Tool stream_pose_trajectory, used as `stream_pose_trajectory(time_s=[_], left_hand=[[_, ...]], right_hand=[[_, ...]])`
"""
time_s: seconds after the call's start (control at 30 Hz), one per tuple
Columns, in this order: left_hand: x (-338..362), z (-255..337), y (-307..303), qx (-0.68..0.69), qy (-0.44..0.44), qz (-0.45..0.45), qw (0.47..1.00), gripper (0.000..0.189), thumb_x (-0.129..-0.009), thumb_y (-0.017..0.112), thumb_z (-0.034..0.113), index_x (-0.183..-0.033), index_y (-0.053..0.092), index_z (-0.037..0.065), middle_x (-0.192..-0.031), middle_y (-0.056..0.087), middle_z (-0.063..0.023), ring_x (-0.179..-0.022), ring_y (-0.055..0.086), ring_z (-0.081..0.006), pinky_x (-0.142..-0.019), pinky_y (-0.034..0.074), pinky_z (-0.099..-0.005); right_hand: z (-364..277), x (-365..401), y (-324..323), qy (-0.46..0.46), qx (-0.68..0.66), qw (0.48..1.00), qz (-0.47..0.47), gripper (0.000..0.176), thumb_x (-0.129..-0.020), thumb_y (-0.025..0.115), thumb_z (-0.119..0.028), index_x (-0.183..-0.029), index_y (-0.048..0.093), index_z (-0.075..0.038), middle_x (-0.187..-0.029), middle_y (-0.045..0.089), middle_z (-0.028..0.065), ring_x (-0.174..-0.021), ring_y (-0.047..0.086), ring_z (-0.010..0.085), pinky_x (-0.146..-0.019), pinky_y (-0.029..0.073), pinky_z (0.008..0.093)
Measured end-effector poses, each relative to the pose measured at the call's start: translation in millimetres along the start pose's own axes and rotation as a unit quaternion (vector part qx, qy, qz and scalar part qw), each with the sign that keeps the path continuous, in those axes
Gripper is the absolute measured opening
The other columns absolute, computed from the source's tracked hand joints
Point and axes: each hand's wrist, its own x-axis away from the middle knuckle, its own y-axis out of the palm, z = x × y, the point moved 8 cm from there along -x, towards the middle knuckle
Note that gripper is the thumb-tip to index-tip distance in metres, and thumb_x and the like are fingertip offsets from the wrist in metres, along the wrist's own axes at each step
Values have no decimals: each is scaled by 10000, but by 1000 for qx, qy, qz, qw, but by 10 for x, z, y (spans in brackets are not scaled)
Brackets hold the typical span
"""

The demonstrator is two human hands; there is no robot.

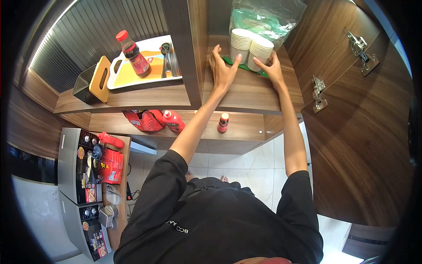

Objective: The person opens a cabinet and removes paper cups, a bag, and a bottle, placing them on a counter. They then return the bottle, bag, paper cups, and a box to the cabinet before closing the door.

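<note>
Both my arms reach up into an open wooden cabinet. My left hand [223,70] rests flat on the shelf [246,94], fingertips touching the left stack of white paper cups [241,44]. My right hand [273,70] touches the base of the right stack of white paper cups [261,53]. Both stacks lie on a green strip [257,71]. Behind them stands a clear plastic bag with green contents [266,17]. Neither hand wraps fully around a stack.
The open cabinet door [351,110] with metal hinges stands at the right. To the left, a tray [147,66] carries a red-capped sauce bottle [134,53] and utensils. A lower shelf holds red packets and a small bottle [223,122]. Appliances [81,176] stand at lower left.
</note>
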Motion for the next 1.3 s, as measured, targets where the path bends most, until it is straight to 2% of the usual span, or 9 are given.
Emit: stream_pose_trajectory(time_s=[0.07,0.1,0.2,0.27,0.37,0.6,0.77,1.17,1.3], left_hand=[[9,-24,112,20,-26,-50,998,769,-827,740,410,-1376,395,-5,-1380,483,-257,-1247,468,-395,-1059,321,-470],[3,-27,154,3,-14,-78,997,816,-799,753,485,-1344,452,-43,-1318,538,-265,-1217,511,-389,-1045,367,-454],[4,-76,225,27,-28,-117,992,754,-782,767,486,-1250,537,-58,-1225,598,-267,-1137,578,-373,-998,419,-449],[-8,-134,206,14,-10,-89,996,740,-769,776,494,-1213,561,-57,-1174,619,-261,-1094,604,-363,-970,443,-453],[-9,-109,163,5,-8,-72,997,734,-757,784,499,-1191,572,-53,-1125,631,-245,-1062,615,-345,-953,449,-449],[1,-121,140,11,-18,-62,998,752,-739,791,511,-1192,573,-48,-1082,625,-205,-1018,602,-297,-933,431,-417],[-10,-114,145,7,-14,-69,997,737,-738,780,529,-1159,597,-47,-1043,621,-182,-988,591,-293,-921,420,-420],[7,-42,102,5,-9,-59,998,692,-727,795,513,-1099,623,-45,-995,621,-153,-947,585,-288,-900,411,-415],[13,91,42,-5,45,-30,999,640,-723,812,454,-1099,621,-28,-987,623,-136,-921,584,-273,-878,408,-406]], right_hand=[[55,80,-122,45,-36,998,-27,721,-833,797,-240,-1387,410,12,-1337,548,143,-1236,533,222,-1042,438,366],[43,124,-145,39,-20,999,-24,729,-835,795,-258,-1391,409,12,-1338,547,145,-1240,530,226,-1044,435,369],[-4,182,-147,33,37,999,-21,753,-839,787,-317,-1398,409,16,-1339,545,156,-1251,520,240,-1050,424,377],[-38,191,-131,55,90,994,-33,772,-840,779,-361,-1398,412,25,-1340,541,166,-1257,515,251,-1055,416,382],[-13,185,-130,7,83,996,-30,790,-842,766,-404,-1398,415,34,-1335,542,184,-1256,515,264,-1054,413,388],[-101,206,-76,-5,65,997,-37,782,-838,766,-402,-1396,430,32,-1334,542,204,-1246,524,278,-1046,421,403],[-147,228,-95,12,114,993,-25,785,-830,761,-440,-1387,456,22,-1318,553,207,-1245,525,285,-1037,431,407],[-145,231,-92,7,111,993,-28,790,-828,751,-473,-1382,468,13,-1285,575,195,-1224,535,283,-1043,409,406],[-195,273,-107,-27,79,996,-13,686,-822,790,-339,-1332,499,18,-1271,587,158,-1204,543,243,-1020,425,389]])
